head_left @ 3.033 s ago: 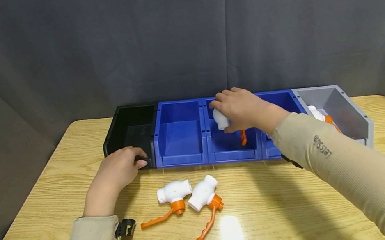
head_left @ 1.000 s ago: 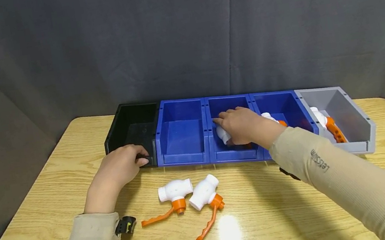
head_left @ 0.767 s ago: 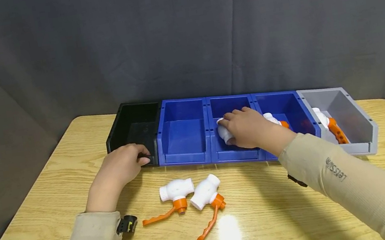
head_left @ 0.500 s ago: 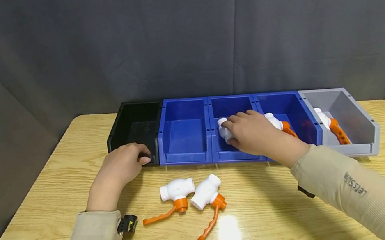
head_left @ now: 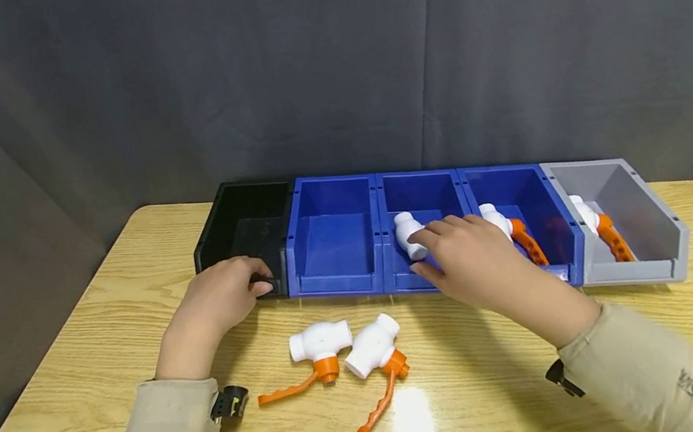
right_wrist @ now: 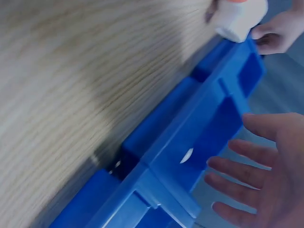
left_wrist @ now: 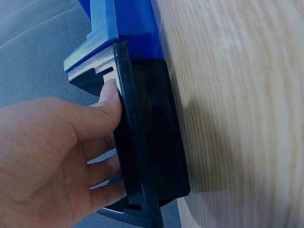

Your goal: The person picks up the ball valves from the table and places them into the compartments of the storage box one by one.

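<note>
Head view: middle blue bin (head_left: 419,189), second right of black bin (head_left: 208,245).
Left hand (head_left: 224,294): fingers clamped on black bin's edge.
Right hand (head_left: 470,261): fingers apart; should lift without nudging the valve (head_left: 406,228).
Valve: inside middle blue bin.

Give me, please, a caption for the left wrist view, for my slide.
The left grip holds a black bin by its front edge, beside a blue bin on a wood-grain table.

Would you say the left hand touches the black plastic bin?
Touching: in the left wrist view, the left hand grips the black plastic bin by its rim.
</note>
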The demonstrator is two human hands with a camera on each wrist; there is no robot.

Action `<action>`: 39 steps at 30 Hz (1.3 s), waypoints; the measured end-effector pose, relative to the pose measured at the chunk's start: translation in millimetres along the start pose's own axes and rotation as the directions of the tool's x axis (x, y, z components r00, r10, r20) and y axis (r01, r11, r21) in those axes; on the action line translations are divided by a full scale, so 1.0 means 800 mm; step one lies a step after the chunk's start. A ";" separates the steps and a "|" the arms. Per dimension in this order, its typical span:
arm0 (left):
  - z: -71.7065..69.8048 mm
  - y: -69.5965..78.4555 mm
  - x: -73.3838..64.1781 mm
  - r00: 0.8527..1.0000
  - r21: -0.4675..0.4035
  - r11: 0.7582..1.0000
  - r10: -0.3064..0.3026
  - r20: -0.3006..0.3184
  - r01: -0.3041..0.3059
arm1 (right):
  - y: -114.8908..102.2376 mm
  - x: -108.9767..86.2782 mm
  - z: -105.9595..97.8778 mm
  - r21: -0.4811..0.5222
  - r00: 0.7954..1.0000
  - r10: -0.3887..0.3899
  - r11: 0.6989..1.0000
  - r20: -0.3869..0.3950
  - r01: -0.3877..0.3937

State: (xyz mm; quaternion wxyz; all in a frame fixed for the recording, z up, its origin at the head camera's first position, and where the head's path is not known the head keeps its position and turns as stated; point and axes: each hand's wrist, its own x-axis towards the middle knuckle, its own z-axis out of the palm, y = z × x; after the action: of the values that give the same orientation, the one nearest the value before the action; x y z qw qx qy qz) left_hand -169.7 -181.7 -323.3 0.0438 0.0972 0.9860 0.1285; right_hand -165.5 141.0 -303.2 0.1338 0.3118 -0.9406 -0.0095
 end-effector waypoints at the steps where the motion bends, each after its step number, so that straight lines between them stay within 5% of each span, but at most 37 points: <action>1: 0.000 0.000 0.000 1.000 0.001 1.000 0.001 0.001 -0.001 | -0.002 -0.003 -0.003 0.012 1.000 0.009 1.000 0.000 -0.009; 22: 0.000 0.002 -0.001 1.000 0.007 1.000 0.001 -0.001 -0.001 | 0.002 -0.060 -0.049 0.189 0.997 0.078 0.979 -0.025 -0.072; 39: 0.000 0.001 -0.002 1.000 0.006 1.000 0.005 -0.006 -0.005 | 0.039 -0.089 -0.068 0.271 0.963 0.269 0.929 -0.024 -0.253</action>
State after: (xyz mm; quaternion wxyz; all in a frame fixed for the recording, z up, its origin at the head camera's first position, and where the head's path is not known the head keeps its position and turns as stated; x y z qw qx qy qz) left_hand -168.0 -181.2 -323.2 0.0403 0.0993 0.9863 0.1257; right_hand -115.1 211.2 -265.3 0.1193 0.1991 -0.9620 0.1436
